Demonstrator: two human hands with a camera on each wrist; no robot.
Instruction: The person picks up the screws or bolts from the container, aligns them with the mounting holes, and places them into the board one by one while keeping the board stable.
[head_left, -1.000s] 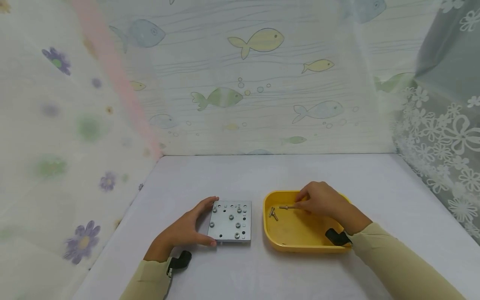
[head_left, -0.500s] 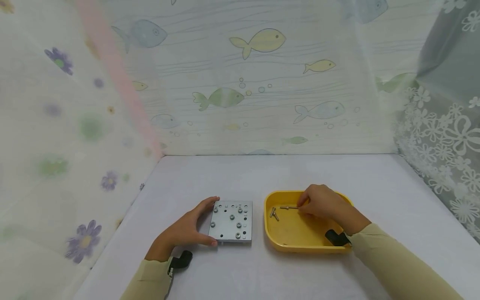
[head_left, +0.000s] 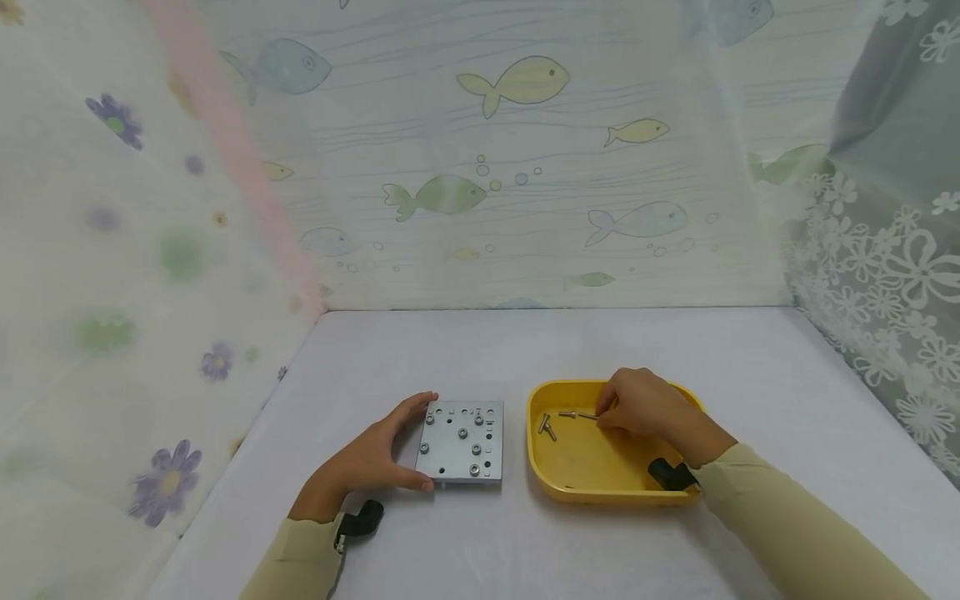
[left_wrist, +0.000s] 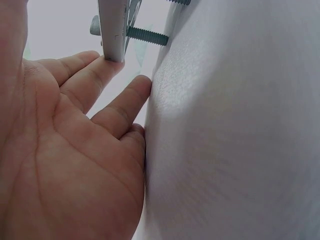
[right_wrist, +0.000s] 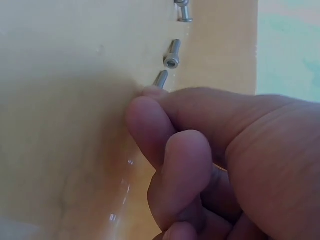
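Bracing the metal plate (head_left: 461,442) from its left side, the left hand (head_left: 367,462) lies flat on the desk (head_left: 480,350) with fingers spread: thumb against the near corner, fingertips at the far one. That keeps the plate from sliding, I judge. The left wrist view shows a fingertip under the plate's edge and a bolt's threaded end (left_wrist: 146,35) poking out below, so the plate stands slightly off the desk on its bolts. Several bolt heads (head_left: 476,450) sit in its top face.

Just right of the plate is the yellow tray (head_left: 551,487), a corral for loose parts. The right hand (head_left: 645,408) reaches into its far half, fingers curled and pinching a bolt (right_wrist: 161,79) at the tray floor. Beyond the fingertips lie a second bolt (right_wrist: 172,53) and two more (head_left: 547,427) near the left wall.

Farther back hang fish-printed curtains (head_left: 510,167).
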